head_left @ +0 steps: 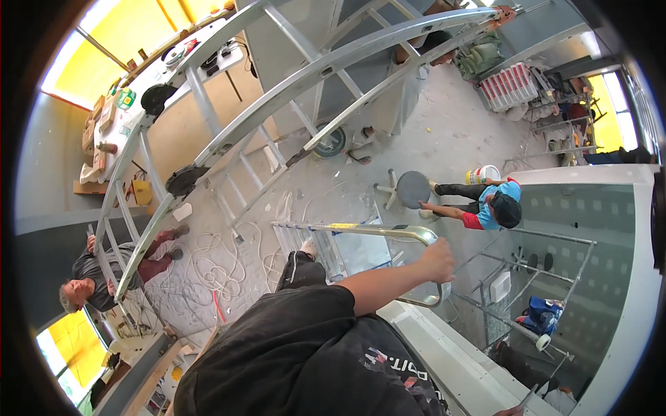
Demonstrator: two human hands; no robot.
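My left hand [437,261] is closed around the bent metal handrail [431,295] of a stepladder [326,253], whose steps lead down to the floor beside my foot. At the lower right edge, a small part of my right hand [512,412] shows. A thin grey blade-like tool [531,394] sticks up from it; its handle is hidden. Below my left hand, a white ledge [433,347] runs past my black shirt.
A long aluminium folding ladder [305,80] arches overhead, held by a person [104,267] at left and another person [437,43] at top. A third person [496,204] grips a round stool [413,188]. Loose cables [218,267] cover the floor; a metal scaffold frame [534,277] stands right.
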